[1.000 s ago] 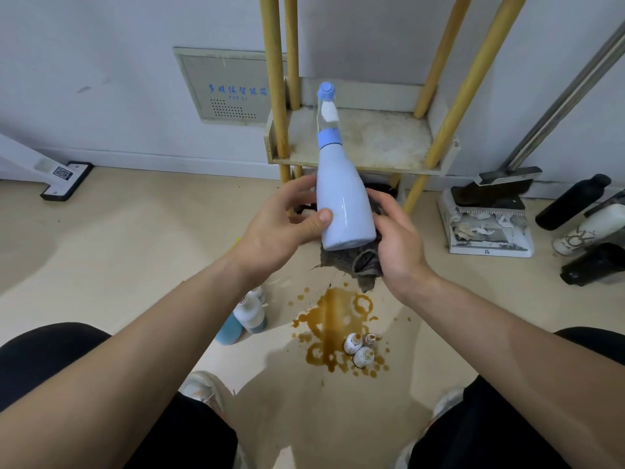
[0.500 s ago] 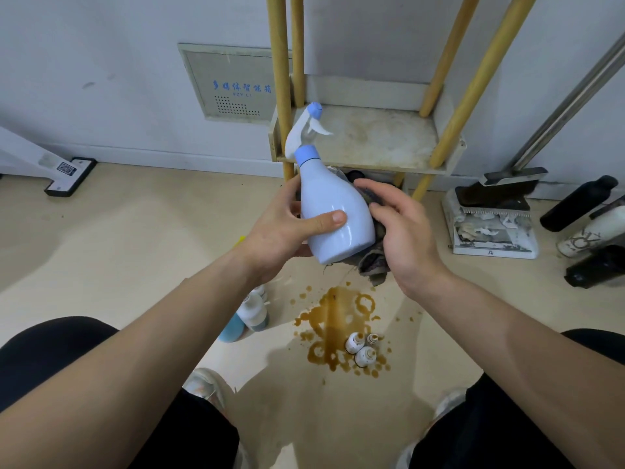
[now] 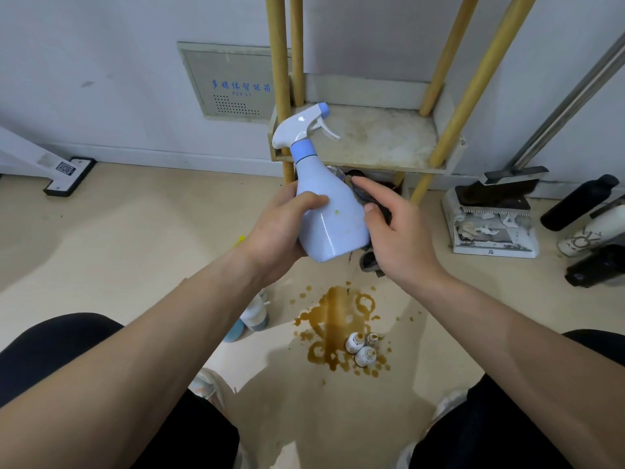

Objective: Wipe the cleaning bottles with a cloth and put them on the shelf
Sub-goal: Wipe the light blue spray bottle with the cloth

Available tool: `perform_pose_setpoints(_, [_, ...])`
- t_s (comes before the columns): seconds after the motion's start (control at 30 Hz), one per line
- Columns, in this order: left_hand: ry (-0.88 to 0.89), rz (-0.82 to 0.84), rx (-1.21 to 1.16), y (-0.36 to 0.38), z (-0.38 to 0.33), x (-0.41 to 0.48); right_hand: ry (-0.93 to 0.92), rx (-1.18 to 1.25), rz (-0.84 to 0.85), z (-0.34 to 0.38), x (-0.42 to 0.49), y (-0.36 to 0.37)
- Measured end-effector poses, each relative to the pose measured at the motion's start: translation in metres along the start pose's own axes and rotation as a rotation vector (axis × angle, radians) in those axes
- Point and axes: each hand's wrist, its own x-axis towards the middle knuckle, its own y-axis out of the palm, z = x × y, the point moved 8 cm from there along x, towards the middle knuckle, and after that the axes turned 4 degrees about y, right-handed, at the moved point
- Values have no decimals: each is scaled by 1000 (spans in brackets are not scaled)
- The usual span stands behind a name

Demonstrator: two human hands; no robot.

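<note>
Pale blue spray bottle [image 3: 333, 218], white trigger head, yellowish speck on its body, is held tilted above the floor, just before the stained shelf [image 3: 378, 140]. The left hand [image 3: 277, 228] grips its body. The right hand [image 3: 399, 238] clasps a dark cloth [image 3: 370, 261] against its right side. A brown spill [image 3: 333, 309] with small bottles [image 3: 360, 348] lies below, and a dustpan [image 3: 490, 228] stands to the right.

floor [image 3: 135, 248]: brown spill [image 3: 333, 309], three small bottles [image 3: 360, 348] in it | shelf [image 3: 378, 140]: stained board
</note>
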Motion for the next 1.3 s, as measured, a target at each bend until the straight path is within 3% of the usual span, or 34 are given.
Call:
perform_pose_setpoints(0.13, [53, -120, 24, -7, -5, 3, -137, -161, -36, 12, -5, 0])
perform_pose_setpoints(0.3, [82, -218, -36, -15, -10, 6, -502, -443, -87, 32, -29, 21])
perform_pose_setpoints(0.4, [75, -254, -27, -18, -13, 7, -711, -609, -35, 35, -45, 39])
perform_pose_setpoints(0.47, [73, -255, -13, -18, -15, 7, -740, -631, -22, 34, -40, 36])
perform_pose_setpoints(0.63, [81, -207, 0, -7, -13, 4, -543, -500, -108, 23, -12, 4])
perform_pose_setpoints(0.83, [64, -290, -4, -24, -20, 4, -886, -674, -7, 32, -48, 42])
perform_pose_setpoints(1.3, [-65, -31, 52, -5, -4, -8, -352, -247, -68, 13, -19, 11])
